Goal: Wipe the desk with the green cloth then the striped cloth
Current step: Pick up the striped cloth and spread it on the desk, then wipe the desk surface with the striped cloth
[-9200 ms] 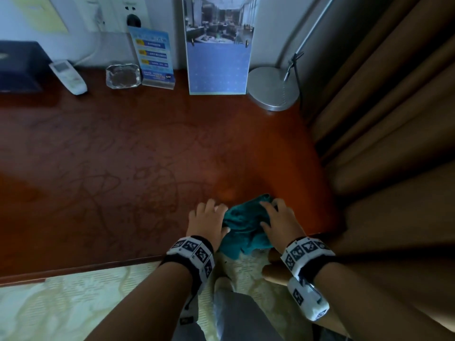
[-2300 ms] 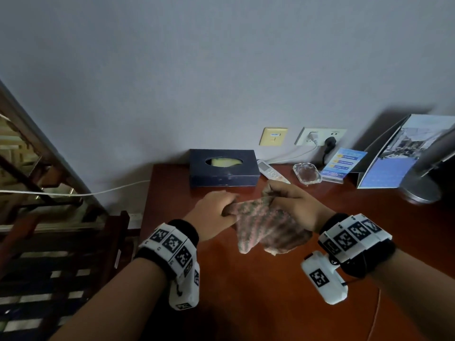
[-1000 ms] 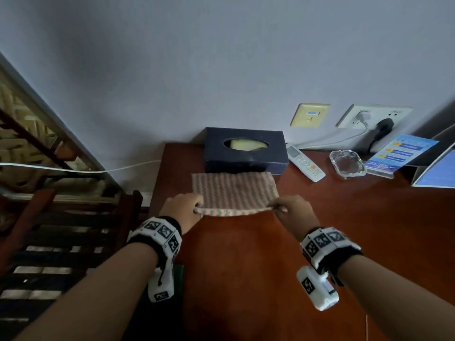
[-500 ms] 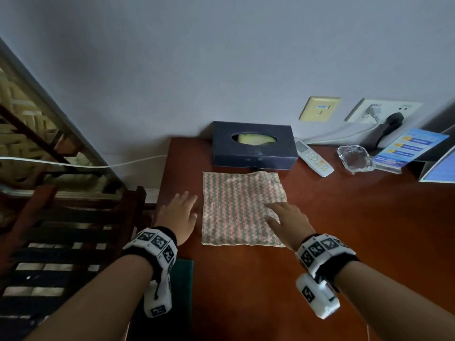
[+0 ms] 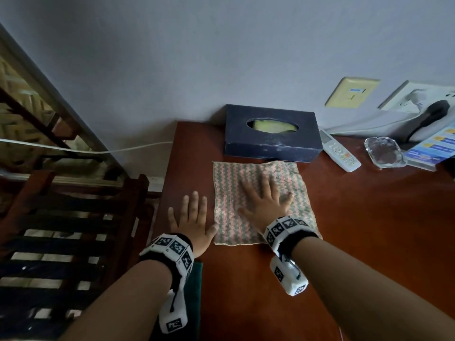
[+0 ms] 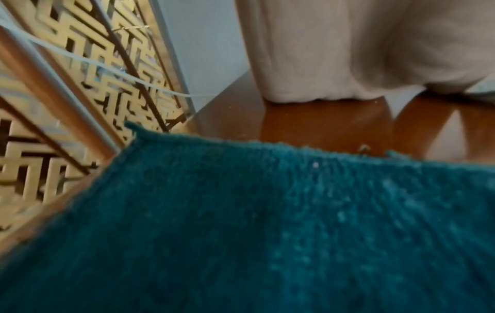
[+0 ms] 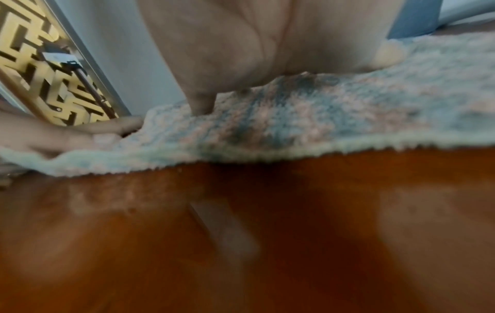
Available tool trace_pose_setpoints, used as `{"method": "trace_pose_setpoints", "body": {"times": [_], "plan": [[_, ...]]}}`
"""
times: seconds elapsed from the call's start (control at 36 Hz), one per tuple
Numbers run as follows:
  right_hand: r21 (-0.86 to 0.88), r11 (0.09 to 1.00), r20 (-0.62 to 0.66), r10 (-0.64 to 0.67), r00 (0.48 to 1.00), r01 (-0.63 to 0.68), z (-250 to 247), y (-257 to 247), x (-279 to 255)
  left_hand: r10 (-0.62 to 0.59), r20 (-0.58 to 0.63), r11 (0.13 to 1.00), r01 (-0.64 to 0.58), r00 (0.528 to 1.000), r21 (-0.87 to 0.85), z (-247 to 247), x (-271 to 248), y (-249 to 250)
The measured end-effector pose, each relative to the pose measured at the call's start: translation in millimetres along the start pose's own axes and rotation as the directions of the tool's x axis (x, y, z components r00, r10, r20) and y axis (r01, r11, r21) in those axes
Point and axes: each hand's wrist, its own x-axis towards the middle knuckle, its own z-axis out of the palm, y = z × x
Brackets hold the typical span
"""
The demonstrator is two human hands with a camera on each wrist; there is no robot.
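Note:
The striped cloth (image 5: pixel 293 193) (image 7: pixel 335 118), pink and green, lies spread flat on the reddish-brown desk (image 5: pixel 357 230), just in front of the tissue box. My right hand (image 5: pixel 264 199) presses flat on its middle with fingers spread. My left hand (image 5: pixel 190 217) rests flat on the bare desk beside the cloth's left edge, thumb touching that edge. The green cloth (image 5: pixel 195 286) (image 6: pixel 267 233) lies at the desk's near left corner, mostly hidden under my left forearm; it fills the left wrist view.
A dark blue tissue box (image 5: pixel 270 134) stands at the back. Right of it are a white remote (image 5: pixel 341 151), a glass ashtray (image 5: pixel 382 152), a blue leaflet (image 5: pixel 433 148) and wall sockets with a plug (image 5: pixel 428 112). A wooden slatted rack (image 5: pixel 61 242) stands left of the desk.
Both hands let go of the striped cloth after spreading it on the desk. My right hand moved onto its middle and lies flat; the left settled on the desk beside it.

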Motion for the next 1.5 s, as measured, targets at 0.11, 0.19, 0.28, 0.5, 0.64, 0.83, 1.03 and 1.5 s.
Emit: {"method": "trace_pose_setpoints", "body": {"times": [0.11, 0.19, 0.28, 0.5, 0.64, 0.83, 1.03, 1.5], "plan": [[-0.014, 1.000, 0.028, -0.014, 1.000, 0.014, 5, 3, 6, 0.005, -0.003, 1.000, -0.005, 1.000, -0.023, 2, 2, 0], [-0.014, 1.000, 0.011, -0.016, 1.000, 0.016, 3, 5, 12, 0.014, 0.012, 0.999, -0.014, 1.000, -0.036, 2, 3, -1], [-0.009, 1.000, -0.020, 0.000, 1.000, -0.001, -5, 11, 23, 0.015, 0.007, 0.999, -0.015, 1.000, -0.047, 3, 3, -2], [-0.006, 0.998, -0.045, 0.059, 0.997, -0.059, -11, 18, 32, 0.007, 0.000, 0.999, -0.007, 1.000, -0.044, 3, 3, -2], [-0.025, 1.000, 0.024, 0.006, 1.000, -0.005, 4, 9, 4, 0.008, 0.022, 0.999, -0.007, 1.000, -0.040, 1, 2, -1], [-0.083, 0.991, 0.107, -0.095, 0.990, 0.105, 30, -5, -48, -0.007, 0.024, 0.999, 0.008, 1.000, -0.041, 0, 1, 1], [-0.080, 0.990, 0.150, -0.103, 0.983, 0.116, 25, -8, -44, -0.029, -0.013, 0.999, 0.029, 0.999, -0.027, 3, 1, 3], [-0.070, 0.995, 0.029, -0.068, 0.997, 0.070, -9, -22, 37, -0.005, 0.010, 0.999, 0.005, 1.000, -0.034, 4, 5, 1]]}}
